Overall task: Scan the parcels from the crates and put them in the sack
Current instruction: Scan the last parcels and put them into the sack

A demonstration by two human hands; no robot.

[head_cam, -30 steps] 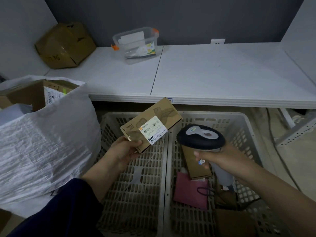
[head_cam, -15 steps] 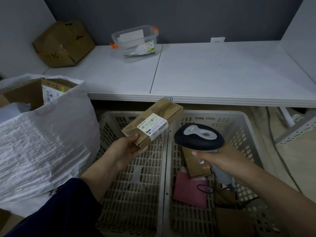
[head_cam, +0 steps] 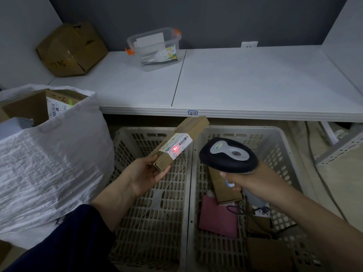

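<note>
Left hand (head_cam: 145, 174): grips slim cardboard parcel (head_cam: 182, 142) by its near end.
Right hand (head_cam: 253, 180): clasps rounded black scanner (head_cam: 227, 155).
Sack (head_cam: 49, 163): crinkly white, probably woven plastic, left of both hands.

Parcel (head_cam: 191, 127), centre: matt brown cardboard; paper label (head_cam: 176, 146), smooth. Scanner (head_cam: 227, 155), 3 o'clock: glossy black plastic. Crates (head_cam: 245, 129), 6 o'clock: matt beige plastic. Sack (head_cam: 49, 163), 9 o'clock — crinkled white woven plastic. Tub (head_cam: 155, 48), 12 o'clock — clear plastic.

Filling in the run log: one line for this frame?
step: scan; left hand: holds slim cardboard parcel; right hand: grips scanner; red light: on parcel label; sack: left, parcel not yet in
</note>
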